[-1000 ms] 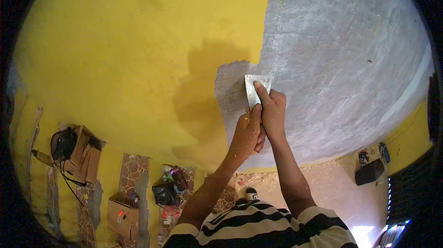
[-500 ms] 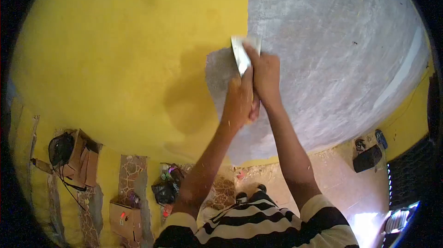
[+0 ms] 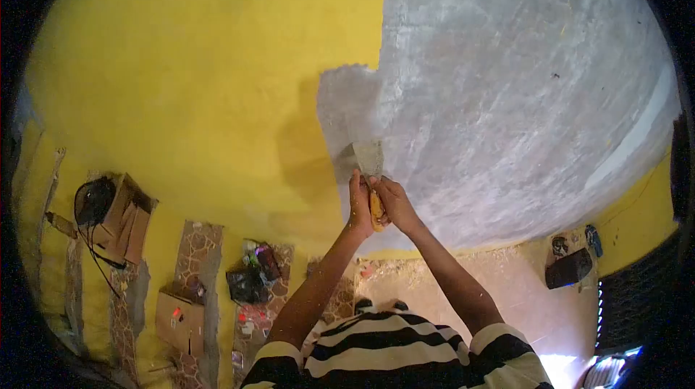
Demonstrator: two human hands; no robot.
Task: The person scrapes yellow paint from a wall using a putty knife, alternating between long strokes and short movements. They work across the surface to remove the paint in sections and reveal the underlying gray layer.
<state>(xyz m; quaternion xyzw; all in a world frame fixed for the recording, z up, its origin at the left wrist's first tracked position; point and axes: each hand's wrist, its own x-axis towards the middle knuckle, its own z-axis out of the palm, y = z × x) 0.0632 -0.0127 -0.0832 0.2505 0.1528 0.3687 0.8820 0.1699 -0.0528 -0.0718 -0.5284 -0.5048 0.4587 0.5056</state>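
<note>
A scraper (image 3: 368, 159) with a broad metal blade and a yellowish handle points up along the wall in front of me. My left hand (image 3: 359, 204) is closed against the left side of its handle. From the right, my right hand (image 3: 395, 202) grips the same handle near the base of the blade. The blade lies over bare grey wall (image 3: 492, 99), close to the edge of the yellow paint (image 3: 217, 85). Small yellow flecks dot my left forearm.
Below left stand an open cardboard box (image 3: 130, 233) with a dark mesh item (image 3: 95, 201), another carton (image 3: 181, 324) and a black plastic bag (image 3: 247, 286). A black box-shaped object (image 3: 568, 269) sits by the wall at right. Paint flakes litter the floor (image 3: 434, 291).
Both hands and the scraper have moved down the wall. The yellow strip beside the upper grey patch is gone, so more grey shows there. My view has shifted slightly.
</note>
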